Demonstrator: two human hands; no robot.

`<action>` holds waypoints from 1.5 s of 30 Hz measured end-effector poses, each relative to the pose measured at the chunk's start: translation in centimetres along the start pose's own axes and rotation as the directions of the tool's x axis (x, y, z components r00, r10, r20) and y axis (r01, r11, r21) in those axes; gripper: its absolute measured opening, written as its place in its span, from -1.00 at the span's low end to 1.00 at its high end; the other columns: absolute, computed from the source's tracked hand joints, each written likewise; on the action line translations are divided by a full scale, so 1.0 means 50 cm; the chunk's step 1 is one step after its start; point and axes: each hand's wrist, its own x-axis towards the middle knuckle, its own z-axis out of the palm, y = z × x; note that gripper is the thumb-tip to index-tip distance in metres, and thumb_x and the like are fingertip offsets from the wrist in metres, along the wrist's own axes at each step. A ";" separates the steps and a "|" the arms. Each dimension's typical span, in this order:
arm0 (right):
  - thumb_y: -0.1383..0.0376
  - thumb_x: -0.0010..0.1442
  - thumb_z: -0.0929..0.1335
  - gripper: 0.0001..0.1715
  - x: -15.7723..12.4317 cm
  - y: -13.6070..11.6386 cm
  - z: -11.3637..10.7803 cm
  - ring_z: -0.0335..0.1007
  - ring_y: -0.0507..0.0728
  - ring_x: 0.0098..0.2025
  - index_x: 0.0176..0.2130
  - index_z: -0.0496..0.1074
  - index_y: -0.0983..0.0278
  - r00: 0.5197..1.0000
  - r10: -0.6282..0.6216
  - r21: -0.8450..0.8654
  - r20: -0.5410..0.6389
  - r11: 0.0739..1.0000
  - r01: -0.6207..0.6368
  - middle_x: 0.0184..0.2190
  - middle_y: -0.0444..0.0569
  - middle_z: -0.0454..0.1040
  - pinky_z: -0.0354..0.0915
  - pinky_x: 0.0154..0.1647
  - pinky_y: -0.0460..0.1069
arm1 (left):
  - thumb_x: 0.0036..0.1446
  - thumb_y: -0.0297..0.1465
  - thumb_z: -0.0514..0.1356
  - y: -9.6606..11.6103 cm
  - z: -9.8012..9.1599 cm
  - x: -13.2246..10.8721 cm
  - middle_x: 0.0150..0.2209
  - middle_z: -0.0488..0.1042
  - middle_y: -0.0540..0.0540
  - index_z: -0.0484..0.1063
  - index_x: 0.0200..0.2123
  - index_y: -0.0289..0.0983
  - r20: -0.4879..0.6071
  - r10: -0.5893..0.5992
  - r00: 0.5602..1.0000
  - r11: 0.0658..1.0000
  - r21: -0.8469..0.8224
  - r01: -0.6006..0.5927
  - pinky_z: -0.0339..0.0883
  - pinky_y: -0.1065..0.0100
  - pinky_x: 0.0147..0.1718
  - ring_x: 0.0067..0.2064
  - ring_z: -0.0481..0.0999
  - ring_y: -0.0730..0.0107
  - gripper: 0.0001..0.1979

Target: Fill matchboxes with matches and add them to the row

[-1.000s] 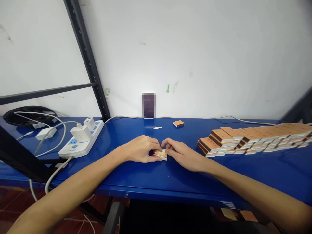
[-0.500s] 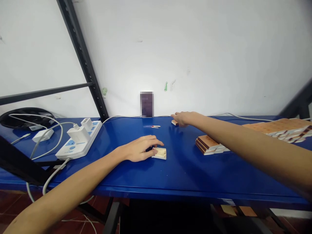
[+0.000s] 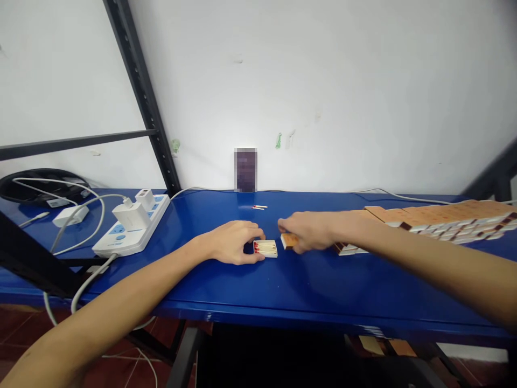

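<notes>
A small white tray of red-tipped matches lies on the blue table. My left hand grips its left end, thumb at the near side and fingers at the far side. Just right of the tray, my right hand holds an orange matchbox cover between thumb and fingers, its open end facing the tray with a small gap between them. Beyond, a few loose matches lie on the table.
Stacked matchboxes fill the right side, partly behind my right forearm. At left are a white power strip with chargers, cables and a black round object. A pixelated dark rectangle stands by the wall.
My right hand has brought the cover from the back of the table towards me, beside the tray. My left fingers have closed round the tray's end, and the red match heads now show.
</notes>
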 end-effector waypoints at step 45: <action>0.07 0.13 0.34 -0.60 -0.065 -0.016 0.057 0.41 0.22 -0.16 -0.12 0.45 0.27 0.992 -0.049 0.088 -0.116 0.994 0.060 -0.18 0.06 0.51 0.23 -0.27 -0.01 | 0.29 -0.33 0.09 -0.008 -0.001 -0.002 -0.13 0.35 -0.11 0.30 0.19 -0.14 0.018 0.045 0.999 0.994 -0.099 -0.043 0.28 0.36 -0.17 -0.18 0.40 0.34 -0.59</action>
